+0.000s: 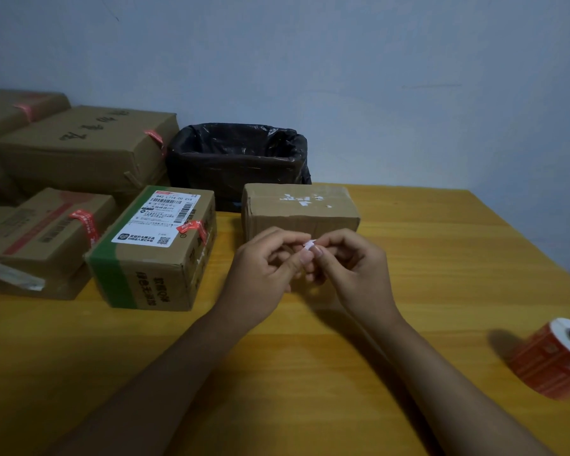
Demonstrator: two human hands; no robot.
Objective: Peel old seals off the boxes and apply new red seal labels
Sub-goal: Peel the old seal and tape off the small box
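Note:
My left hand [264,268] and my right hand [346,264] meet above the table, just in front of a plain cardboard box [300,210]. Together their fingertips pinch a small white scrap of peeled seal [310,245]. White label remnants dot the top of that box. To its left stands a box with a white shipping label [155,248] and a red seal [193,228] over its top edge. A roll of red seal labels [555,358] lies at the table's right edge.
Several more cardboard boxes with red seals are stacked at the left, among them one [43,235] beside the labelled box. A bin lined with a black bag [237,159] stands behind the boxes against the wall. The yellow wooden table [441,258] extends to the right.

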